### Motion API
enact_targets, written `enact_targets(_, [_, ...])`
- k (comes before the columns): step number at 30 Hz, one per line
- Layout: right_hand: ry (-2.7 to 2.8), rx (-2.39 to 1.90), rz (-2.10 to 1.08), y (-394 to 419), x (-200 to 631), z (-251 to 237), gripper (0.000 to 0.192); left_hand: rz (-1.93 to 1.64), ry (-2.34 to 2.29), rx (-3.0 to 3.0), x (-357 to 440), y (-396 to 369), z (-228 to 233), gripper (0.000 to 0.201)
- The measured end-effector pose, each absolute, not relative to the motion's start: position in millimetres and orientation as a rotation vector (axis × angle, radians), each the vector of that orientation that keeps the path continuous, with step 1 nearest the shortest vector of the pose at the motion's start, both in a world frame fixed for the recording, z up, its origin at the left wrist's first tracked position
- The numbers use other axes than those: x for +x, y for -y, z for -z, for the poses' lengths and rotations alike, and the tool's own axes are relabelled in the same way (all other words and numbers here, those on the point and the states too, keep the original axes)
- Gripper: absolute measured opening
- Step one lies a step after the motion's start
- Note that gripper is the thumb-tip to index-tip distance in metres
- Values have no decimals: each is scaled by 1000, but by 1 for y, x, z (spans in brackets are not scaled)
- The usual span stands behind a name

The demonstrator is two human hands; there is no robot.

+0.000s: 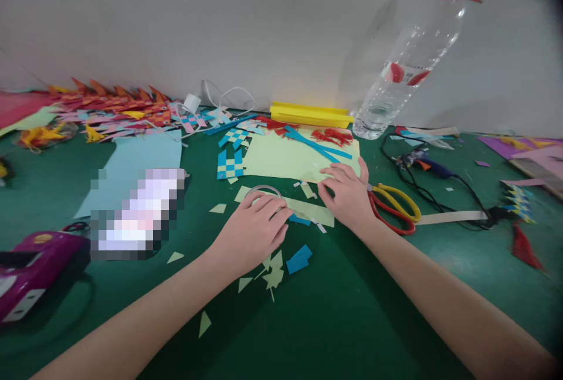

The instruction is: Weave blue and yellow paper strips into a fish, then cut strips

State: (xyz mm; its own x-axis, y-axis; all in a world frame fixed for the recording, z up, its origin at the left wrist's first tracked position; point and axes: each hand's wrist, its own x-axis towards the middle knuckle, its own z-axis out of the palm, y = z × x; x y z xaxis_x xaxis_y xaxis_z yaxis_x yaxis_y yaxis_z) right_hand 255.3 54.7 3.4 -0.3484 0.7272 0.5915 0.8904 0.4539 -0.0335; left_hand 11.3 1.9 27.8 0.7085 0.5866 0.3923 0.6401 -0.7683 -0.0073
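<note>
A tape roll is lying on the green table, just in front of a pale green sheet. It is covered from the near side by the left hand, whose fingers are laid flat over the ring and curled loosely on it. A pale green strip runs rightward from the roll. The strip's far end is pressed down by the right hand, fingers bent, fingertips on the paper; nothing is gripped. Blue scraps and green offcuts are scattered near the left wrist. Scissors with red and yellow handles lie just beside the right hand. A checkered woven piece lies left of the sheet. Farther back, a yellow box and a clear bottle are seen by the wall.
</note>
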Motion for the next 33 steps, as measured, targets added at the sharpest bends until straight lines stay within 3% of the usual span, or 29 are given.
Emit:
enact_targets(8, [2168,-1275,517,-58,257,0,30,369,1121,-2769,30,-44,-46,23])
enact_targets(20, [2244,-1239,517,-53,251,-3,25,674,1092,-2702,59,-74,-11,24])
enact_targets(33, [2199,-1313,334,-53,249,-1,20,1001,1254,-2619,55,-80,-3,16])
